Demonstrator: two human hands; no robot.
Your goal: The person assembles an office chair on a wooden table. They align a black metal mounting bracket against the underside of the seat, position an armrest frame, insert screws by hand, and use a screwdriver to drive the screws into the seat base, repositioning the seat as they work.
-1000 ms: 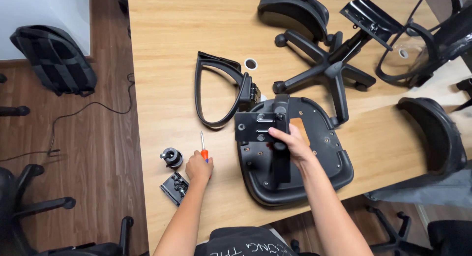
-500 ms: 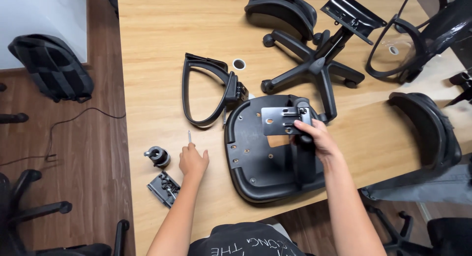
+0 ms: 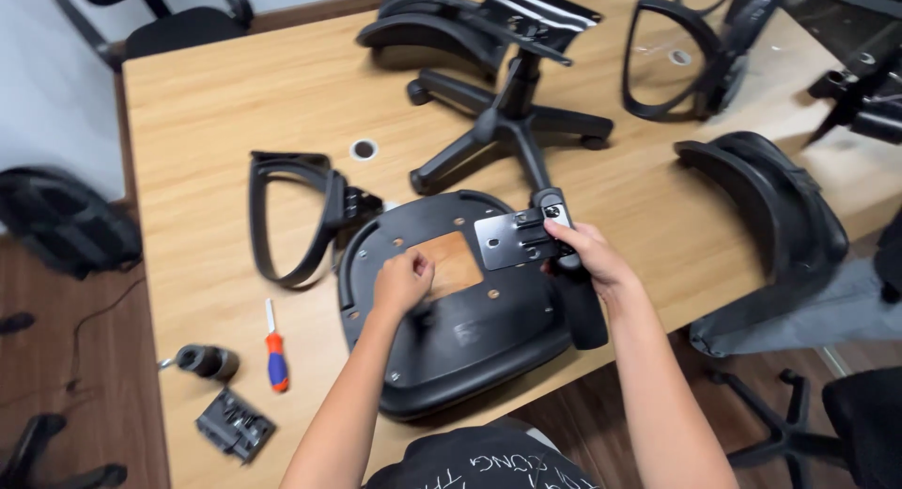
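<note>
Here, a wooden table (image 3: 235, 104) bears chair parts above dark flooring (image 3: 56, 357).

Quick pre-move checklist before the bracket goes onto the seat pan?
1. Seat pan underside up on the table: ok.
2. Right hand holding the bracket on the pan: ok.
3. Left hand free of tools, resting on the pan: ok.
4. Screwdriver beside the pan, unheld: ok.
5. Bracket holes lined up with pan holes: cannot tell.
6. Screws to hand: cannot tell.

armrest (image 3: 287, 217) left of seat pan (image 3: 451, 339), screwdriver (image 3: 275, 353) perhaps nearer, chair base (image 3: 507, 123) behind
</note>
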